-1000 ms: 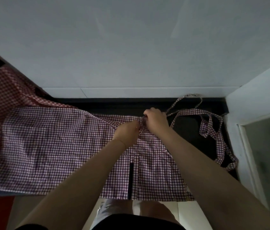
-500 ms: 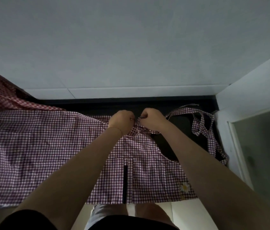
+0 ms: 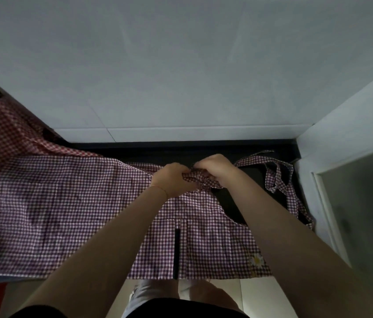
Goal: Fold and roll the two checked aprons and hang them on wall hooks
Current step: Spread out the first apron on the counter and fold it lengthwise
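Note:
A purple-and-white checked apron lies spread across a dark counter, its lower edge with a daisy patch hanging over the front. At its far edge, my left hand and my right hand sit close together, both gripping a bunched strap of the apron. More straps trail in loops to the right. A second, red-checked apron lies at the far left, partly under the purple one.
A pale tiled wall rises behind the counter. A white side wall and a frosted door panel close off the right. Light floor tiles and my legs show below the counter edge.
My hands have lifted and bunched the strap at the apron's far edge, and the right side of the bib has pulled back, baring dark counter. The daisy patch has come into sight.

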Demonstrator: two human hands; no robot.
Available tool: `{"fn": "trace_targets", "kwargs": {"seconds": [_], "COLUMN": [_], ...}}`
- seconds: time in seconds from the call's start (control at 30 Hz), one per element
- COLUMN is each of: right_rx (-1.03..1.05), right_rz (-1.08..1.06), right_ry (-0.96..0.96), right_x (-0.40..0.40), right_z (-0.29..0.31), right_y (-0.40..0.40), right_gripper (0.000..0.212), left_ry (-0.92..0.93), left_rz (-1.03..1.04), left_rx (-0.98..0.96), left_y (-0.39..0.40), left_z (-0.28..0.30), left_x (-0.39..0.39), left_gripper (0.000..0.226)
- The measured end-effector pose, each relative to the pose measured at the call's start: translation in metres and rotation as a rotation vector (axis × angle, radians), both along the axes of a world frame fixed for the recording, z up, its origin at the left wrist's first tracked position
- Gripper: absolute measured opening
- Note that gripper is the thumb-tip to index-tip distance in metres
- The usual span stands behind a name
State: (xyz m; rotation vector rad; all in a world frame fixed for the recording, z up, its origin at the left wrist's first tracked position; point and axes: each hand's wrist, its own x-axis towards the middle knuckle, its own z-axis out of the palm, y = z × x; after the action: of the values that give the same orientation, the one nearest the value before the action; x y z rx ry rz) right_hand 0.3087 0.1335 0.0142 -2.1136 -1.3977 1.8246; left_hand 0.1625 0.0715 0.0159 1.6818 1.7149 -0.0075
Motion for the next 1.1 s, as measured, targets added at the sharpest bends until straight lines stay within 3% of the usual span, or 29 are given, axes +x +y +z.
{"fn": "trace_targets", "kwargs": {"seconds": [0.1,0.27,0.47,0.6,0.73,0.9,1.0,1.1], "right_rx": [-0.068,-0.101,-0.314,-0.366,-0.278,-0.062,0.109,0.246], "right_rz": [-0.197,-0.304,-0.49,-0.453,-0.491,-0.9,-1.047,-1.063], "right_ry": [0.125,0.133,0.593,0.678,0.778,0.915,0.837,0.51], "right_x": [0.006,0.008,0.016,0.017,0.02,0.046,0.077,0.105], "right_z": [-0.003,-0.002,0.009,0.017,0.029,0.047,0.051,0.049], "right_y": [-0.007,-0.019,-0.024,-0.023,-0.017,0.0,0.015,0.033], "right_gripper": [0.031,0.035,0.019,0.017,0.016,0.014,0.013,0.004], "left_ry": [0.04,0.177,0.237,0.29,0.323,0.333,0.379,0.329], "left_rz": [-0.086,-0.041,-0.014,-0.015,-0.023,-0.065,-0.116,-0.038], "left_rx": [-0.076,0.027,0.061,0.098,0.112,0.051,0.031,0.053], "left_y": [-0.006,-0.014,-0.013,-0.011,-0.009,0.0,0.01,0.02], "left_z": [-0.004,-0.011,-0.003,0.003,0.007,0.012,0.012,0.008], "left_x": [0.002,0.009,0.012,0.012,0.013,0.016,0.02,0.024], "left_gripper": [0.078,0.032,0.022,0.023,0.025,0.021,0.02,0.022]}}
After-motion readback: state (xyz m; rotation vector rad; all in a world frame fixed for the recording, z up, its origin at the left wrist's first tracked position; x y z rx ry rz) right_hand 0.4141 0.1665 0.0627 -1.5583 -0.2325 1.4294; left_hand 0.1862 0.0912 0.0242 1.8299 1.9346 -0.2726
